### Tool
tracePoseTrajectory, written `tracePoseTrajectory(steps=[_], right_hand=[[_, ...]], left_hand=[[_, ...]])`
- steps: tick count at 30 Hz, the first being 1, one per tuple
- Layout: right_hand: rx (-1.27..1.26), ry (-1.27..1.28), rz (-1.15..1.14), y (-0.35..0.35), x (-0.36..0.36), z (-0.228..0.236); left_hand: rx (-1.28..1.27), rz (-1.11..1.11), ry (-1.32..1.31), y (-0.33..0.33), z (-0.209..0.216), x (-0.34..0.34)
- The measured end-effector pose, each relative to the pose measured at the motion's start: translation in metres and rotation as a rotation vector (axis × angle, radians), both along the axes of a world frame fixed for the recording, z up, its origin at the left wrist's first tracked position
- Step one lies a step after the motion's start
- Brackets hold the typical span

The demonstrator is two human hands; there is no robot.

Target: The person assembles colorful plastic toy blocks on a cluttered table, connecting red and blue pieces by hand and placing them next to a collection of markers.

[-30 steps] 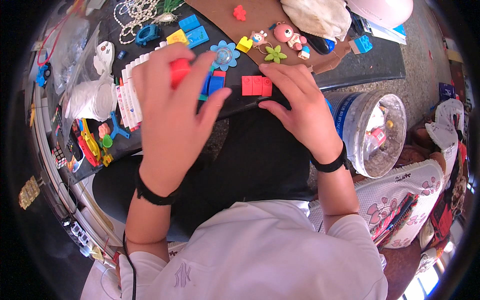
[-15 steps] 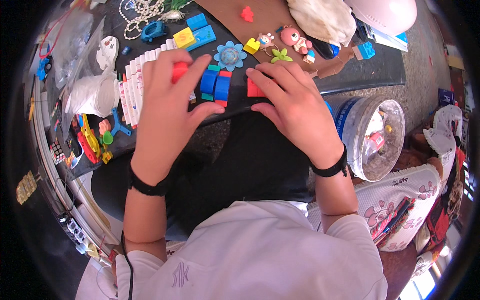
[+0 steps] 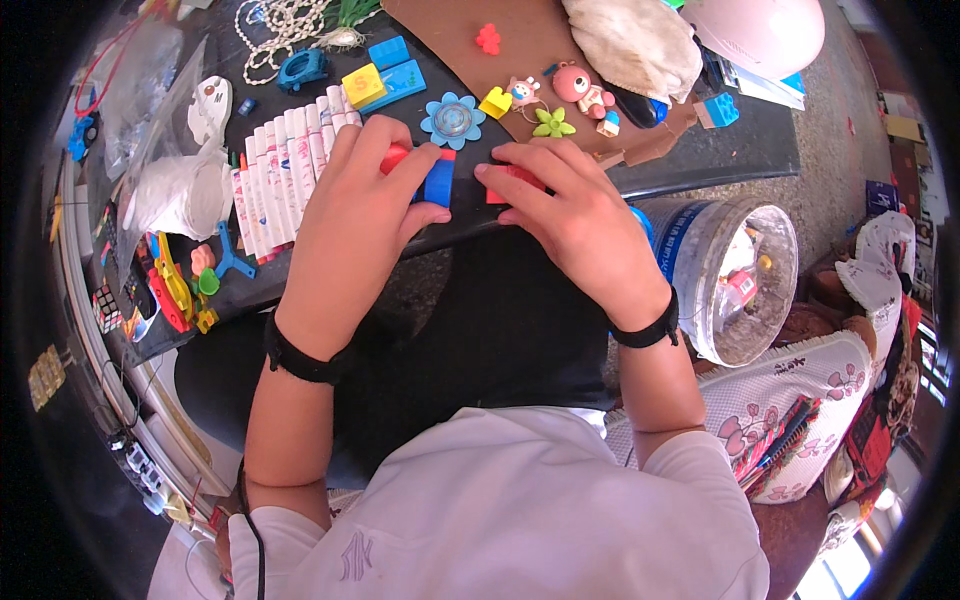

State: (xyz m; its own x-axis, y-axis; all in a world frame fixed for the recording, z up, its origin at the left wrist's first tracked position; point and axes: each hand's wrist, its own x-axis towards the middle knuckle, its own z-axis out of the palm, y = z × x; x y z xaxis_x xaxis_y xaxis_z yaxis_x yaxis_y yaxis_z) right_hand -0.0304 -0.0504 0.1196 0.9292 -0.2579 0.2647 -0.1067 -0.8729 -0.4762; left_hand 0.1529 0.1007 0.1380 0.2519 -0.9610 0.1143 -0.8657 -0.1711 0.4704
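Observation:
My left hand [image 3: 365, 220] is closed around a row of toy blocks at the table's near edge, thumb on the near side and fingers on the far side. A blue block [image 3: 438, 186] shows between thumb and index finger, and a red block [image 3: 393, 158] peeks out behind the fingers; the rest of the row is hidden. Across a small gap, my right hand [image 3: 580, 215] grips another red block [image 3: 512, 183], its fingers lying over the top. Just beyond the hands lies a blue flower-shaped toy [image 3: 453, 121].
White markers [image 3: 285, 170] lie in a row left of my left hand. Yellow and blue blocks [image 3: 385, 82], a green star-shaped toy [image 3: 553, 123] and a pink bear figure [image 3: 578, 88] lie farther back. A clear bucket [image 3: 745, 330] stands right of the table.
My left hand has moved right over the blue blocks, bringing the red block up beside them and covering the green pieces. My right hand stays on its red block. The view has shifted slightly.

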Motion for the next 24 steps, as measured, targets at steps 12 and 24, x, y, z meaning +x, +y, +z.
tracePoseTrajectory(steps=[12,24], right_hand=[[-0.023,-0.050,0.062,-0.008,0.001,-0.010],[-0.004,-0.031,0.053,-0.008,0.000,-0.008]], left_hand=[[0.009,0.134,-0.050,0.004,-0.008,-0.002],[-0.036,0.093,-0.016,0.003,0.002,-0.003]])
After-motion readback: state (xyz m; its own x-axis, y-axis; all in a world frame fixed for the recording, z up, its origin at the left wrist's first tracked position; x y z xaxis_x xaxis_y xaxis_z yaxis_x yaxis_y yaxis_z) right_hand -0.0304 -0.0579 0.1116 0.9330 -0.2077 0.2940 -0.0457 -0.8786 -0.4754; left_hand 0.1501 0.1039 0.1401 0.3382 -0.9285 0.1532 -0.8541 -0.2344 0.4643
